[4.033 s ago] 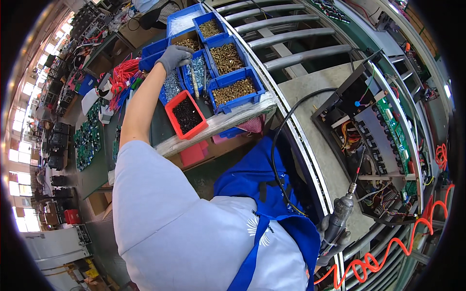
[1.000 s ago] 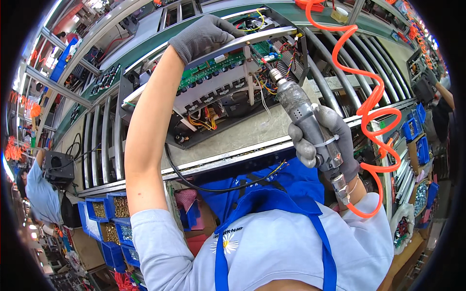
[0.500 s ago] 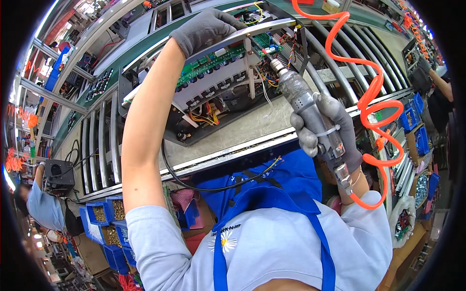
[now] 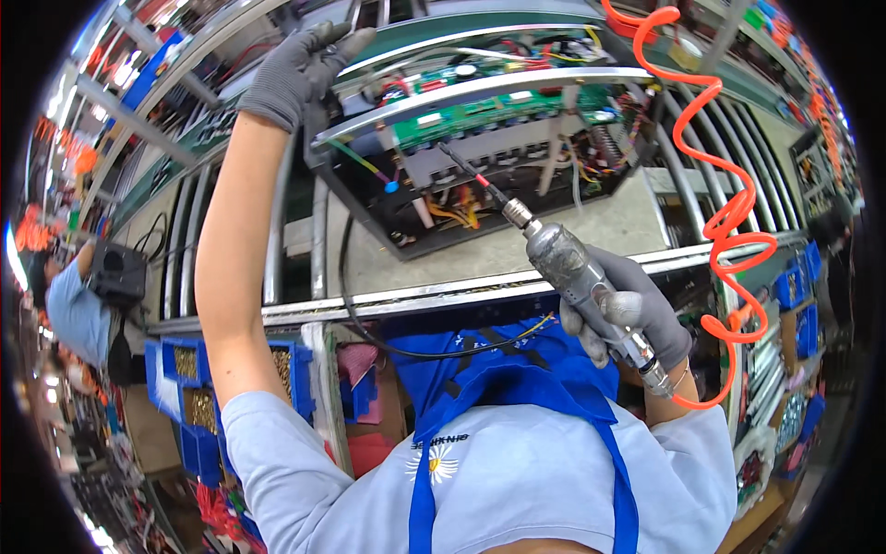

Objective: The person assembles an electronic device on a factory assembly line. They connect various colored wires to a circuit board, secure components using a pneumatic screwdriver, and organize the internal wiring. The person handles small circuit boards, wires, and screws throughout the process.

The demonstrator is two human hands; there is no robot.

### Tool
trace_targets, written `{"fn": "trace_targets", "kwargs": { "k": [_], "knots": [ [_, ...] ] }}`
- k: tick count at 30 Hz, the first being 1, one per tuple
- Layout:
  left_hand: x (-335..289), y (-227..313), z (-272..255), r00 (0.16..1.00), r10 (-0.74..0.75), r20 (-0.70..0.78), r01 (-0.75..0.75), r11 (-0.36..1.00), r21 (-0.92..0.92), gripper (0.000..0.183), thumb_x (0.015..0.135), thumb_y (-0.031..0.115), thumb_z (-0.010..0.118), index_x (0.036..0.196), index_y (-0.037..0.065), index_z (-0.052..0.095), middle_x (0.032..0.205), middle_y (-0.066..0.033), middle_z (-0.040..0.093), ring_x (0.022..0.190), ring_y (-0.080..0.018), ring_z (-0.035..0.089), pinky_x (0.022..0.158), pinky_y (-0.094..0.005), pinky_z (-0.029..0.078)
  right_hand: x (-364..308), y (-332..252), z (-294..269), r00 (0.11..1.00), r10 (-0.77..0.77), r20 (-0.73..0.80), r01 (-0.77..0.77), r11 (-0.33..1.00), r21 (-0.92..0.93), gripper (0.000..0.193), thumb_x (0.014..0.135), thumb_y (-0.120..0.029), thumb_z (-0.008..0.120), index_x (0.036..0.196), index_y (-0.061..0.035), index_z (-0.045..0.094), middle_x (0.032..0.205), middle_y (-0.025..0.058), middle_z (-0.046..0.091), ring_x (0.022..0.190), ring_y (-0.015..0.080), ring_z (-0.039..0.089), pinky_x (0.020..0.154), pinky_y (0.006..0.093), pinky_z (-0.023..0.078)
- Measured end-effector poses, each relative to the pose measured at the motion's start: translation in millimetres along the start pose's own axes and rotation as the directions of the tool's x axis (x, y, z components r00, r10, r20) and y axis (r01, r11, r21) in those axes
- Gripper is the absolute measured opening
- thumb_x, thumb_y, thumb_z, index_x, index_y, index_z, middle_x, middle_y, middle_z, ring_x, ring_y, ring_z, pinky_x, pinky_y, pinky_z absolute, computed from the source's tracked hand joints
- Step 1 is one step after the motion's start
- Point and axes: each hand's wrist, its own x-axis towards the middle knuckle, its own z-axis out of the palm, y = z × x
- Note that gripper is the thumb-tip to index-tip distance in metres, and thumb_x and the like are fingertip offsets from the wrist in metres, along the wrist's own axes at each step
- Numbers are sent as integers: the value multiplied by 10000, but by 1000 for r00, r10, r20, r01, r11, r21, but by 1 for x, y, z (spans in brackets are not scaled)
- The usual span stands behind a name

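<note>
My right hand, in a grey glove, is wrapped round a pneumatic screwdriver. Its long bit points up and left, and the tip lies over the front of an open black chassis. Inside the chassis are a green circuit board and bundles of coloured wires. A silver metal bar spans it lengthwise. Beside the chassis's far left corner is my gloved left hand, fingers stretched and apart, holding nothing that I can see. Whether it touches the corner is unclear.
A coiled orange air hose runs from the screwdriver up along the right. Metal rollers flank the chassis. A black cable hangs over the front rail. Blue bins of small hardware stand lower left. Another person is at far left.
My left hand has moved off the metal bar to the chassis's far left corner. The screwdriver has drawn away from the bar's right end, its tip now further left and lower.
</note>
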Motion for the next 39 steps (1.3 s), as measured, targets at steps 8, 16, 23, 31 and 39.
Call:
{"fn": "trace_targets", "kwargs": {
  "k": [8, 16, 23, 31, 39],
  "knots": [
    [-55, -1, -6, 994, 109, 6, -109, 978, 179, 357, 1025, 41, 360, 1352, -93, 411, 1267, -246, 578, 1115, -286, 633, 918, -310, 561, 46, 3, 32, 997, -1, 77, 6, 998, -60, 776, 777, -330, 719, 1404, 4, 405, 801, 107, 614, 541, 136, 619, 453, 258, 495],
    [-48, -20, -2, 898, 306, 318, -436, 724, 535, 310, 1000, 111, 505, 1266, -39, 554, 1096, -149, 693, 1047, -189, 660, 937, -298, 513, 47, 4, 33, 999, -41, 11, 42, 994, -97, 871, 731, -367, 757, 1426, 5, 388, 786, 109, 614, 528, 139, 621, 470, 252, 490],
    [-47, -18, 4, 899, 58, 435, -339, 721, 605, 240, 899, 58, 628, 1124, 49, 709, 1063, -87, 715, 981, -164, 652, 922, -278, 498, 48, 14, 39, 998, -61, -31, 57, 993, -107, 858, 738, -306, 745, 1449, -9, 367, 781, 109, 612, 528, 142, 615, 476, 259, 487],
    [-34, -17, -4, 813, 15, 582, -438, 673, 596, 253, 849, 102, 704, 1099, 65, 725, 1059, -80, 714, 958, -147, 632, 884, -283, 495, 52, 31, 62, 985, -133, -114, 115, 982, -151, 865, 726, -287, 739, 1450, -3, 359, 802, 95, 603, 531, 143, 608, 483, 259, 497],
    [-29, -20, -9, 805, -11, 594, -403, 724, 560, 245, 844, 110, 721, 1077, 33, 723, 1025, -73, 706, 933, -140, 637, 885, -288, 502, 51, 49, 82, 949, -227, -219, 178, 959, -222, 828, 742, -309, 715, 1421, 21, 375, 774, 111, 600, 497, 155, 605, 449, 255, 487]
  ]
}}
